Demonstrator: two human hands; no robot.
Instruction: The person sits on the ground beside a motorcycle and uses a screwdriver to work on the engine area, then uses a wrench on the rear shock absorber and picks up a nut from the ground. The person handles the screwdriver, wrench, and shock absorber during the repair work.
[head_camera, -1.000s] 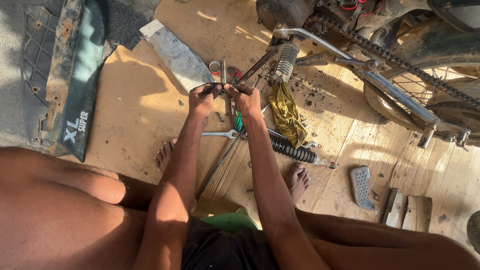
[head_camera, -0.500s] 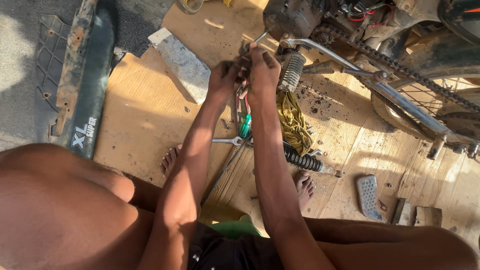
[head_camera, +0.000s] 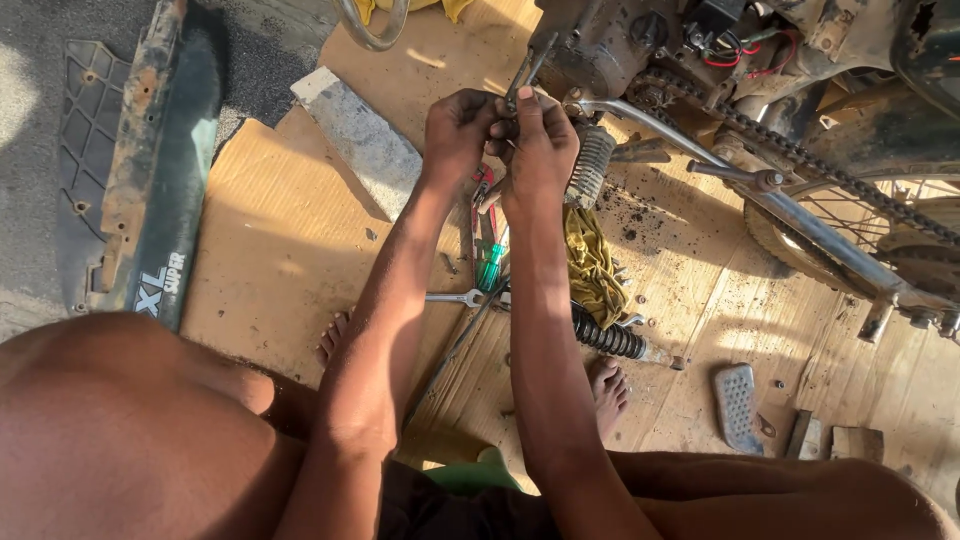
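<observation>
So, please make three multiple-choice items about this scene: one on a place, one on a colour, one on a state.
1. Where does the black coiled spring shock absorber lie?
A. on the wooden floor by the right foot
B. on the wheel
C. in a box

2. What colour is the crumpled rag?
A. blue
B. yellow
C. white

3. How are both hands (left, right)?
A. resting flat on the floor
B. apart at the sides
C. together, gripping a metal tool

A: it lies beside the toes.
B: it is yellow.
C: both hands are closed on the tool.
</observation>
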